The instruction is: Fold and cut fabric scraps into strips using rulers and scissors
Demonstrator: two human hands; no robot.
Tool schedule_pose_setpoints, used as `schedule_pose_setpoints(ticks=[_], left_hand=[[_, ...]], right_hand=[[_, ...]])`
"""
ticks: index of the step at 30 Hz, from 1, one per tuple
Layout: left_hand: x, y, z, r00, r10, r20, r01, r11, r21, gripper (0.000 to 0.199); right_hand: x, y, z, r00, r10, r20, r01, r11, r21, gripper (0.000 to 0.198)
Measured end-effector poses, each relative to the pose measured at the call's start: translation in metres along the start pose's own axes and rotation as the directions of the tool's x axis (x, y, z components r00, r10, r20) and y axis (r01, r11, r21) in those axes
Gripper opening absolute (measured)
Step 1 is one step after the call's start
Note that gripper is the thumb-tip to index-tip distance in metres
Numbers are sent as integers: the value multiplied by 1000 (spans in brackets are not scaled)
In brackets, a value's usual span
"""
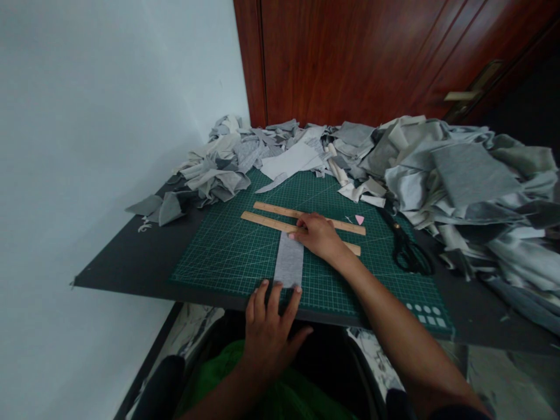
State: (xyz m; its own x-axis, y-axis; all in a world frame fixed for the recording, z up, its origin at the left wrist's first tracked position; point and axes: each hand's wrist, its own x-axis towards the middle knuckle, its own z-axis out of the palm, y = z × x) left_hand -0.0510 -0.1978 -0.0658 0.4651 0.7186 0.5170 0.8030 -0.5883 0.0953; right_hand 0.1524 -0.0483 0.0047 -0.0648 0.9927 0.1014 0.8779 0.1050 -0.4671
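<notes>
A narrow grey fabric strip (289,263) lies flat on the green cutting mat (227,251), its far end meeting a wooden ruler (265,220). My right hand (318,234) is closed over the middle of this nearer ruler, fingertips at its edge above the strip. Just beyond, a second wooden ruler (275,208) lies roughly parallel, partly hidden by that hand. My left hand (269,321) rests at the mat's near edge with fingers spread, the fingertips at the strip's near end.
Black-handled scissors (409,251) lie on the mat's right side. A pink triangular piece (359,220) sits near the rulers' right ends. Grey fabric scraps heap up at the right (472,169) and back left (219,169). White pieces (293,160) lie at the back, before a wooden door (350,64).
</notes>
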Motion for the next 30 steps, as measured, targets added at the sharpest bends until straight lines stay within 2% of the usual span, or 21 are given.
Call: schedule_pose_setpoints(ticks=[8,24,27,30], left_hand=[[5,5,-7,995,-65,70,67,997,-30,76],[2,1,-4,999,-21,25,21,1000,2,67],[2,1,-4,1000,-22,20,22,1000,1,67],[1,1,-3,1000,-23,12,23,1000,1,66]], right_hand=[[1,0,0,1000,16,-1,-16,1000,5,21],[0,-2,-3,999,28,18,-29,999,20,25],[-3,-8,0,997,-62,-51,65,997,51,38],[-9,-17,2,969,-240,-62,242,969,46,55]])
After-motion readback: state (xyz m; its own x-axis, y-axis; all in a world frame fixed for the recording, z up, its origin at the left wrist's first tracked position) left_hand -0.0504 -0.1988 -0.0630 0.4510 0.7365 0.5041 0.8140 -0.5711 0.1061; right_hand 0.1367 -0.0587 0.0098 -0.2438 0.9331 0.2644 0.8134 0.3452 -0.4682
